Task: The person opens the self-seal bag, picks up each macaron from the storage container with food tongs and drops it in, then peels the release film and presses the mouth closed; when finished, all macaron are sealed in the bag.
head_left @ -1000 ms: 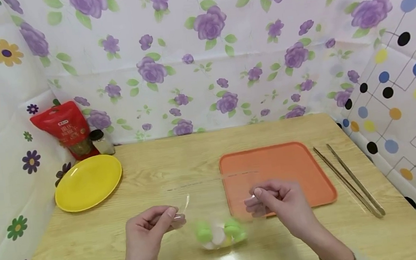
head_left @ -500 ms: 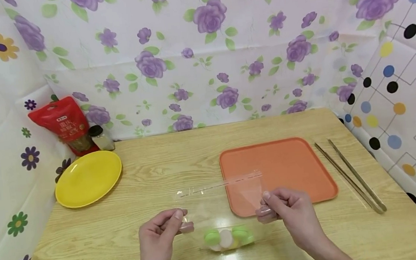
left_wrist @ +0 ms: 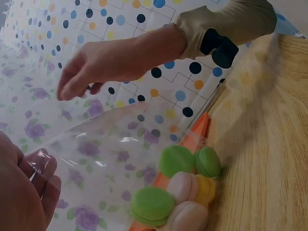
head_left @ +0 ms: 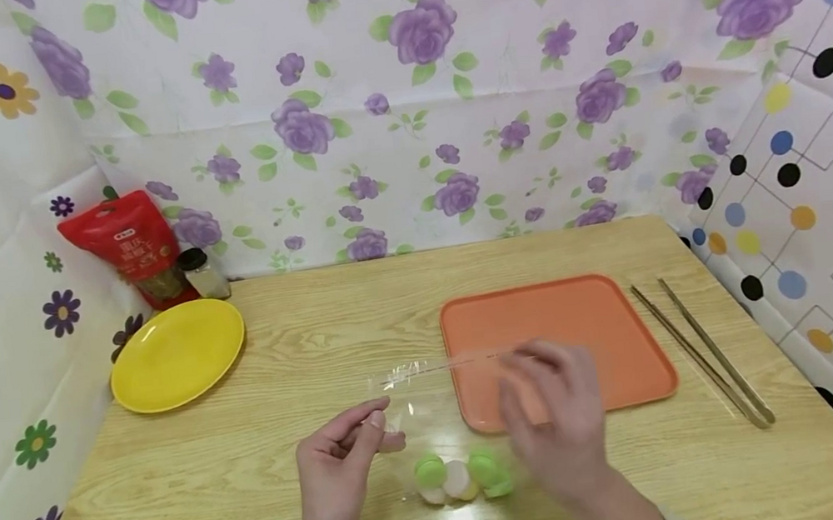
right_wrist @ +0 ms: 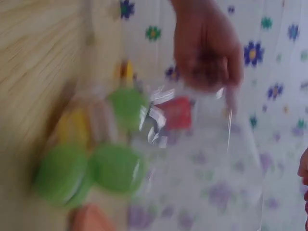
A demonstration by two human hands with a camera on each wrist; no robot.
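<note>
A clear plastic bag (head_left: 431,413) with several macarons (head_left: 431,471), green, pale pink and yellow, at its bottom hangs just above or on the table; which, I cannot tell. My left hand (head_left: 339,477) pinches its left edge between thumb and fingers. The bag's top edge with the seal strip slants across the orange tray behind. Blurred by motion, my right hand (head_left: 565,438) is at the upper right corner of the bag, its thumb and fingers apart. In the left wrist view the right hand (left_wrist: 98,65) hovers beyond the bag's edge. The green macarons (right_wrist: 118,166) show large in the right wrist view.
An orange tray (head_left: 568,346) lies behind the bag to the right, with long metal tongs (head_left: 704,354) beside it. At the back left are a yellow plate (head_left: 177,356), a red pouch (head_left: 132,245) and a black-capped jar (head_left: 203,274). Patterned cloth surrounds the table.
The right hand has let go of the bag's right edge and moved up toward its top corner. The left hand has shifted slightly right, still pinching the bag.
</note>
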